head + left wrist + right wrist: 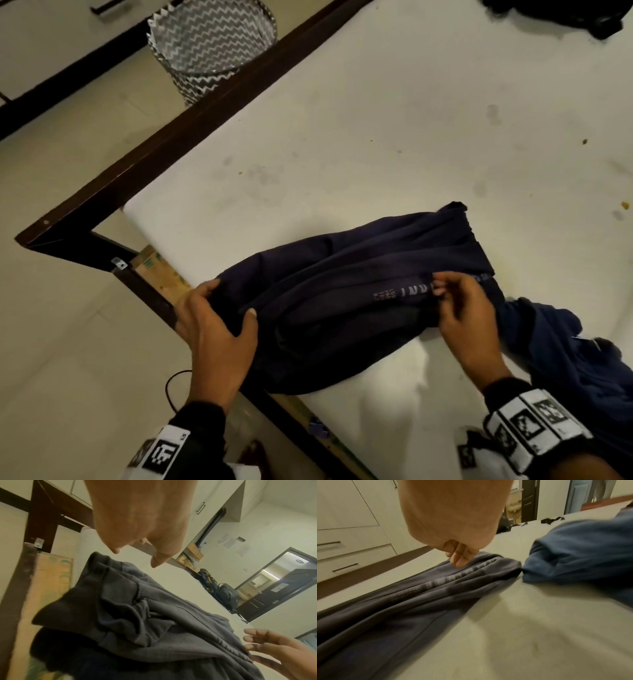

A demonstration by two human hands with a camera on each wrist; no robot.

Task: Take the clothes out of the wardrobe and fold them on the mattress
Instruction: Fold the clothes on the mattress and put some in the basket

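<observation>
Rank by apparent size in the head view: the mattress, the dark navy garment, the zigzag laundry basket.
1. mattress, largest
2. dark navy garment
3. zigzag laundry basket, smallest; it is partly cropped and farther away, so its true size is unsure.

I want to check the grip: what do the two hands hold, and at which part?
The left hand grips the dark trousers at their left end. Whether the right hand pinches the printed stripe cannot be told.

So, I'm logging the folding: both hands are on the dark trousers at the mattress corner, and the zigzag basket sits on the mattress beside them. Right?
Not quite. The basket stands on the floor beyond the bed frame, not on the mattress, as the head view shows. The rest holds: left hand and right hand are on the trousers.
</observation>
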